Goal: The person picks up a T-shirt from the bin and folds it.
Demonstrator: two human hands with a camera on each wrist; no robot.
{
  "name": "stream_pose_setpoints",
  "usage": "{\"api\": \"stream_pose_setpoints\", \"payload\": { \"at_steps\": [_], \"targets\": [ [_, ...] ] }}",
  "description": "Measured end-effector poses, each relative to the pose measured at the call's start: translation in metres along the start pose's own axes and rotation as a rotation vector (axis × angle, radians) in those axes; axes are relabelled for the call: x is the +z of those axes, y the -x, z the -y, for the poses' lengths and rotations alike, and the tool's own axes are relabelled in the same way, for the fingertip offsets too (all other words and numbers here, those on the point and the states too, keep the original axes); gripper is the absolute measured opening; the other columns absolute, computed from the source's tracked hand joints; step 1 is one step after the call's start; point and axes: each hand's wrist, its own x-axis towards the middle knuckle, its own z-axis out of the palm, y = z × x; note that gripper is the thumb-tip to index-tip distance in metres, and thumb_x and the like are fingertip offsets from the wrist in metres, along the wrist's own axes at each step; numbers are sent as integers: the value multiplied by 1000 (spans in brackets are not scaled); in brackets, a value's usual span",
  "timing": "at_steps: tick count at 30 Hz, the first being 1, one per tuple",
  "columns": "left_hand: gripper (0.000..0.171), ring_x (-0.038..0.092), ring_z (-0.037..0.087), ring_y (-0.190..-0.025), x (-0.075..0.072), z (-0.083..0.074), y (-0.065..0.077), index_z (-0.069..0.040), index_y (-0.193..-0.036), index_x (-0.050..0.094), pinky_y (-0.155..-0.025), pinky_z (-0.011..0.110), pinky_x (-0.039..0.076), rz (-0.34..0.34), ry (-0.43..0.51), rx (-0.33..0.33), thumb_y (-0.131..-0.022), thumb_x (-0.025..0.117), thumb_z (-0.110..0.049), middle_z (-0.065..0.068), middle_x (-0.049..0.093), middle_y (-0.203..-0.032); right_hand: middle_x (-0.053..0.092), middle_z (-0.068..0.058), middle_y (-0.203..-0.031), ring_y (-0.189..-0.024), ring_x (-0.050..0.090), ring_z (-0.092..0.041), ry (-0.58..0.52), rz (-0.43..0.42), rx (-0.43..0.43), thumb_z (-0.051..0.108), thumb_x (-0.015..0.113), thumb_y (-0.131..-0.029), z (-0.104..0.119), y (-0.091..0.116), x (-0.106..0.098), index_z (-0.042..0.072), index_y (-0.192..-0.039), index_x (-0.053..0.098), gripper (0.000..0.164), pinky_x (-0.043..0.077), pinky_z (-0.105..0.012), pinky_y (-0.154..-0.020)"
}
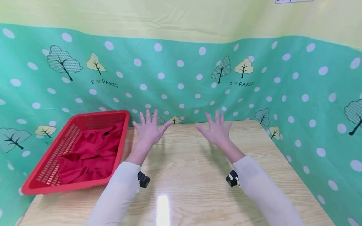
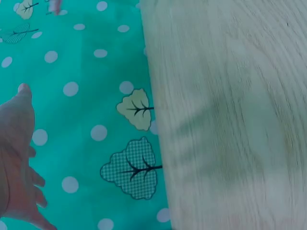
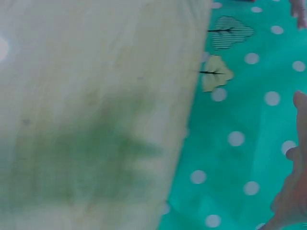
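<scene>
Both hands are held out above the wooden table [image 1: 186, 169] with their fingers spread, and neither holds anything. My left hand [image 1: 148, 130] is the one nearer the red plastic basket [image 1: 74, 187], just right of its rim. Inside that basket lies a crumpled red cloth [image 1: 93, 150] with a small dark spot near its upper end. Off to the right, over the far part of the table, is my right hand [image 1: 217, 131]. In the left wrist view the left hand [image 2: 17, 158] shows at the left edge; the right hand [image 3: 292, 182] shows at the right edge of the right wrist view.
A green curtain [image 1: 181, 94] with white dots and printed trees hangs behind the table and along its sides. The basket takes up the table's left side. Small black cameras [image 1: 143, 180] are strapped at both wrists. Light reflects off the front of the tabletop.
</scene>
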Motion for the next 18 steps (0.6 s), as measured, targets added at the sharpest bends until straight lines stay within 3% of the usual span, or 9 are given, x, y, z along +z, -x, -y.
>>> {"api": "stream_pose_setpoints", "payload": {
  "at_steps": [9, 18],
  "targets": [
    [96, -1, 49, -141, -18, 21, 9, -15, -152, 5, -102, 74, 8, -2, 57, -24, -83, 24, -79, 23, 7, -155, -15, -21, -155, -142, -6, -45, -94, 169, 13, 73, 41, -82, -24, 17, 43, 25, -151, 13, 89, 5, -80, -95],
    [96, -5, 50, -140, -44, 49, 25, -14, -151, -1, -100, 76, 7, 14, 150, -60, -84, 26, -77, 24, 3, -155, -8, -22, -155, -142, 0, -47, -80, 249, 21, 70, 47, -82, -40, 26, 68, 27, -151, 13, 87, 7, -81, -94]
  ]
}}
